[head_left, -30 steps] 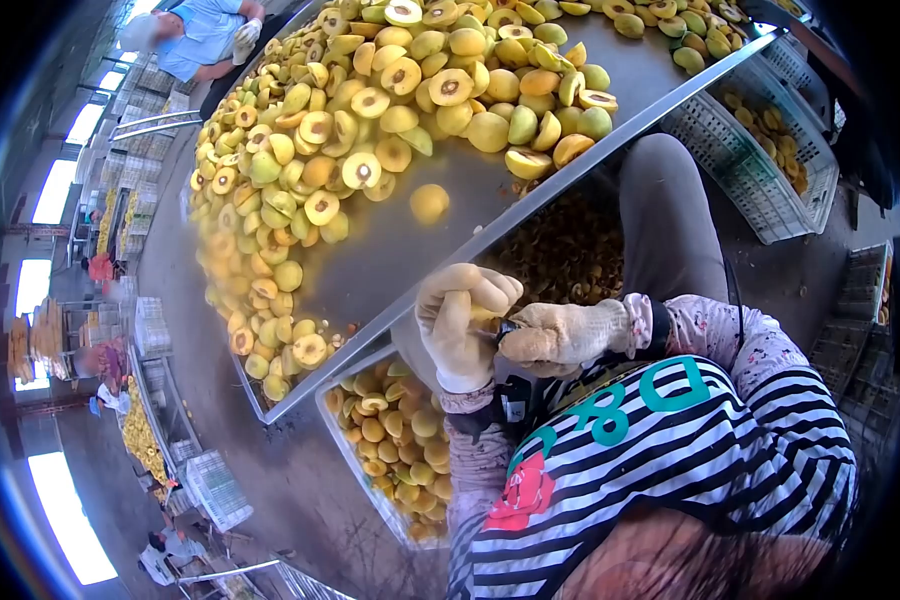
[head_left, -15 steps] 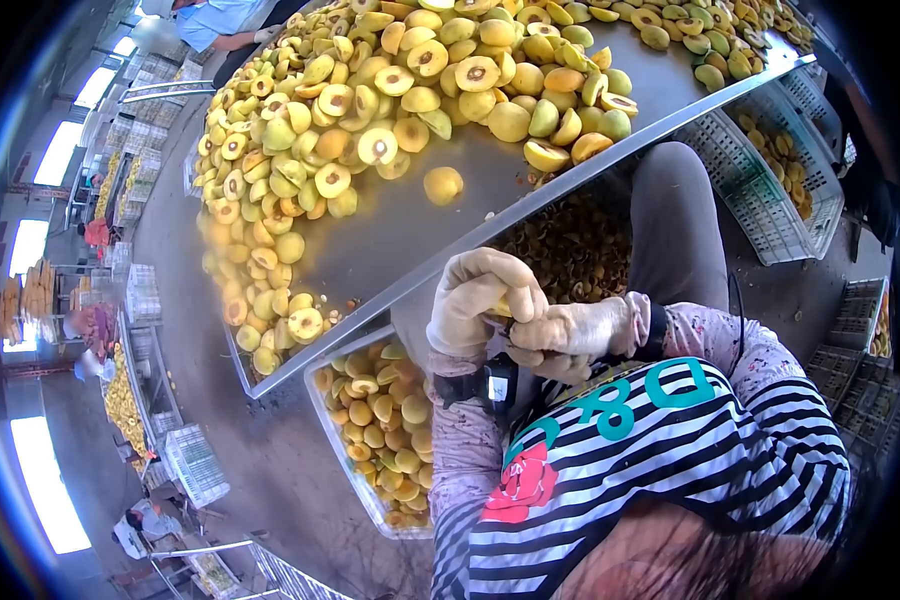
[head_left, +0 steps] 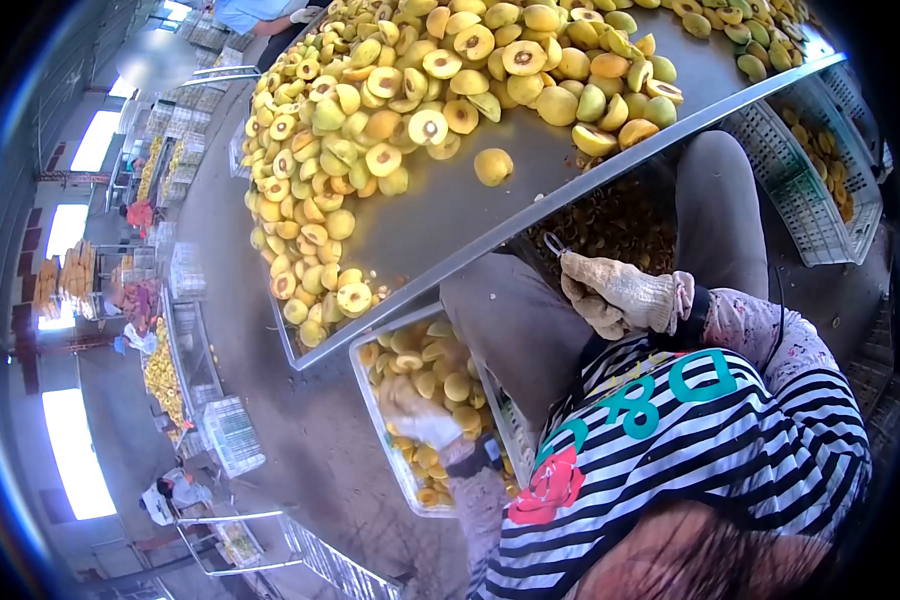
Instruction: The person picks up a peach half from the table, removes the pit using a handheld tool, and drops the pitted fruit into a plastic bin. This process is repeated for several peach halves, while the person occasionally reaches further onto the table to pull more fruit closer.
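My right hand point(head_left: 615, 295), in a cream knit glove, is closed around a small tool with a metal loop point(head_left: 556, 244) sticking out past the fingers. It is above my lap, near the table edge. My left hand point(head_left: 420, 412), gloved and smeared by motion, is over the white crate point(head_left: 375, 440) of yellow fruit halves point(head_left: 457, 386); its fingers do not show clearly. On the metal table point(head_left: 440, 215) lies a heap of halved yellow fruit point(head_left: 385, 85), peach- or apricot-like, several with the stone showing. One fruit piece point(head_left: 493, 167) lies apart from the heap.
A raised metal rim point(head_left: 570, 195) runs along the table's near side. Below it are dark scraps point(head_left: 620, 225) between my knees. At the right stands a perforated crate point(head_left: 805, 190) holding fruit. Another person's sleeve point(head_left: 255, 12) shows at the far side.
My left hand has left my right hand and moved down over the crate. The loop tool now shows in my right hand. The view has shifted, so the table appears farther right.
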`<state>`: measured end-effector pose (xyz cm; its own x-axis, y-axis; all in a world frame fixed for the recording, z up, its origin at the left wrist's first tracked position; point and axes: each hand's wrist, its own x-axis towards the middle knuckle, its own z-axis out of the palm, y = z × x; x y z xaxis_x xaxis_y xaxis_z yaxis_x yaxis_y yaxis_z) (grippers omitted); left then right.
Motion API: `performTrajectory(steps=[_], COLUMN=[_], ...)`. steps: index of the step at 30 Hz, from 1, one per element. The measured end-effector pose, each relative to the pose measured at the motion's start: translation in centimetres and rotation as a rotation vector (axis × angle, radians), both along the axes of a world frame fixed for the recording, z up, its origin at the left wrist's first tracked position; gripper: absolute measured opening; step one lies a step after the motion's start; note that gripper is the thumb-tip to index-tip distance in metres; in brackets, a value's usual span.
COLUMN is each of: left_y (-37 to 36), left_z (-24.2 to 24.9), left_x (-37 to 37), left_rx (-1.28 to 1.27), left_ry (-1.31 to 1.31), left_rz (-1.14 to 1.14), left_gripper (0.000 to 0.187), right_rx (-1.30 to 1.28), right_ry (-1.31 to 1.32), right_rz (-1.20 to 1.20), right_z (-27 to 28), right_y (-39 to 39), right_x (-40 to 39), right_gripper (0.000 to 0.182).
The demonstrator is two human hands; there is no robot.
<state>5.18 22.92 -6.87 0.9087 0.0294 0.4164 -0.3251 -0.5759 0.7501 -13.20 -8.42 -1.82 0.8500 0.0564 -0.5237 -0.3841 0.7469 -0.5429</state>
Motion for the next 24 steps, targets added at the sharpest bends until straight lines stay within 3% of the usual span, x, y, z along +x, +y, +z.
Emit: performTrajectory(steps=[1,2,3,4,5,7,8,10,12,14,15,17,19,21,23,24], left_y=[4.6,9.9,14.3,18.3,19.4,12.3,5.5,-5.0,-15.3,-23.0,-26.3,-30.4,-32.5,-32.5,-30.2,-28.8], left_z=[-3.6,-7.6,-11.6,-15.2,-15.7,-7.6,-0.5,6.2,8.9,8.7,9.3,6.6,6.0,6.8,7.4,8.3], left_x=[-0.1,0.5,1.5,2.6,3.8,5.1,4.7,5.6,5.7,6.6,6.2,7.1,7.3,7.0,5.0,3.2], left_rx=[0.106,0.332,0.755,1.142,1.24,0.985,0.806,0.414,0.319,0.36,0.54,0.79,1.003,0.46,-0.329,-0.541], left_ry=[-0.137,-0.036,0.173,0.338,0.356,0.221,0.182,-0.034,-0.161,-0.042,-0.054,-0.057,-0.134,0.6,0.976,1.092], left_rz=[0.158,0.367,0.494,0.494,0.441,0.319,0.227,-0.192,-0.514,-0.892,-0.993,-1.156,-1.153,-1.176,-1.191,-1.227], left_gripper=[0.038,0.037,0.036,0.036,0.036,0.032,0.028,0.015,0.018,0.033,0.042,0.049,0.048,0.043,0.032,0.028], right_rx=[0.005,0.018,0.039,0.069,0.09,0.143,0.095,0.069,0.066,-0.068,-0.075,-0.084,-0.107,-0.107,-0.174,-0.199], right_ry=[0.026,-0.004,-0.064,-0.103,-0.143,-0.158,-0.102,-0.1,-0.156,-0.06,-0.054,-0.04,-0.049,-0.059,-0.133,-0.152], right_rz=[-0.019,-0.011,-0.029,-0.024,-0.029,-0.019,-0.015,-0.04,-0.065,-0.062,-0.074,-0.099,-0.117,-0.122,-0.105,-0.088], right_z=[-0.3,-0.4,-1.4,-1.9,-2.2,-2.0,-1.3,-1.3,-2.1,0.2,0.2,0.2,0.1,0.5,0.6,0.9], right_y=[-0.2,-0.4,-0.2,0.0,-0.4,-1.6,-2.0,-2.0,-2.2,-3.1,-3.7,-4.5,-5.0,-5.4,-5.4,-5.2], right_x=[0.0,0.1,0.3,0.3,0.4,0.1,0.1,-0.4,-0.6,-1.0,-1.3,-1.9,-2.4,-2.7,-3.1,-2.9], right_gripper=[0.05,0.049,0.048,0.047,0.046,0.039,0.038,0.039,0.039,0.04,0.041,0.042,0.042,0.041,0.039,0.039])
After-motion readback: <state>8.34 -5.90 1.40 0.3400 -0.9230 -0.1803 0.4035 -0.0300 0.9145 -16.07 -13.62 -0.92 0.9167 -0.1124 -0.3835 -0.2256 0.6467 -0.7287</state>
